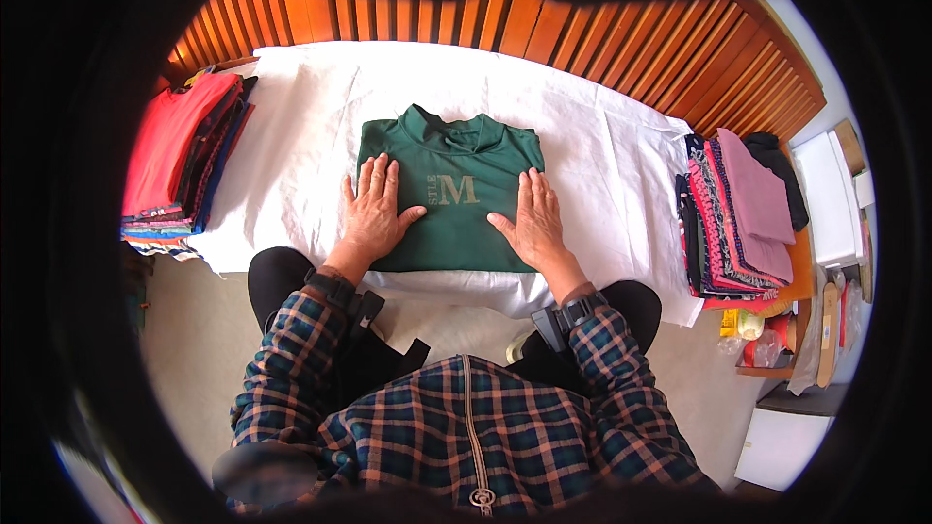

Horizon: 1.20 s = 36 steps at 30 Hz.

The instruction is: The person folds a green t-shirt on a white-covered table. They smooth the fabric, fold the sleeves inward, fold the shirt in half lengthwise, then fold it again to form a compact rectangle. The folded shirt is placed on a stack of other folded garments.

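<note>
A dark green high-necked shirt (455, 233), folded into a neat rectangle, lies on the white cloth (306, 138) in front of me. Its collar points away from me, and pale lettering marks the chest. My left hand (375, 207) rests flat on the shirt's left side, fingers slightly apart and thumb pointing inward. On the opposite edge, my right hand (535, 218) lies palm down in much the same way. Neither hand grips the fabric. The shirt's underside is hidden.
Folded clothes topped by a red garment form a stack (182, 138) at the left. To the right stands another clothes stack (735, 218) with a pink piece on top. A slatted wooden panel (437, 18) runs along the back. Shelves (775, 371) hold packages at far right.
</note>
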Motion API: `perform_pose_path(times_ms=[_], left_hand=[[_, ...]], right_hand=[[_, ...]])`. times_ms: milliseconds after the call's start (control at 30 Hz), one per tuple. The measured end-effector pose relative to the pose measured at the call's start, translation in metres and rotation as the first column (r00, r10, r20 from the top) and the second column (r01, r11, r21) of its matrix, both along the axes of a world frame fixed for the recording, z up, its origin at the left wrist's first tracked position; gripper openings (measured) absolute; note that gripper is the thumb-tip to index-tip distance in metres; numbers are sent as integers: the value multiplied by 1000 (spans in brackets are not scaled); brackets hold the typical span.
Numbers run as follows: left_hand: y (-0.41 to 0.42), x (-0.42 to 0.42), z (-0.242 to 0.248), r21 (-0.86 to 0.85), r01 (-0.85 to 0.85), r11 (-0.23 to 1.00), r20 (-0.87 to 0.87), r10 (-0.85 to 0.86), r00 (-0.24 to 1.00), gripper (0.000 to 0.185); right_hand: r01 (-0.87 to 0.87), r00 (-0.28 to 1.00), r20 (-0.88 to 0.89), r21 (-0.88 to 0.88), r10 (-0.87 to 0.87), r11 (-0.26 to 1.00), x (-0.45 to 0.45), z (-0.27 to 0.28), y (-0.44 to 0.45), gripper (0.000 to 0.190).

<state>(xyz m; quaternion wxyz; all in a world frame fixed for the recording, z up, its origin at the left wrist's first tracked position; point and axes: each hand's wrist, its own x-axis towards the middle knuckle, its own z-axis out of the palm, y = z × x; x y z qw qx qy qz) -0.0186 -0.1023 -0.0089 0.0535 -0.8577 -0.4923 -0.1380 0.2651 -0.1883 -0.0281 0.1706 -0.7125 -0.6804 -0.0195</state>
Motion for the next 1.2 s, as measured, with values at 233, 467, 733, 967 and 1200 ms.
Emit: perform_pose_path(times_ms=[233,467,733,967,1200], left_hand=[[3,-3,-4,3,22,1000,22,-22,1000,91],[-1,-1,8,31,42,999,48,-43,998,86],[40,13,33,20,140,990,367,-137,920,61],[54,18,6,56,18,998,127,-25,992,69],[58,15,-9,43,3,999,70,-6,998,75]], right_hand=[[8,999,-51,-18,-9,1000,3,-2,-2,100],[-26,999,-30,44,27,999,7,4,-1,95],[-111,978,-135,304,158,946,16,31,22,71],[-2,994,-109,10,4,1000,15,24,49,82],[22,996,-89,-30,-24,999,20,7,49,90]])
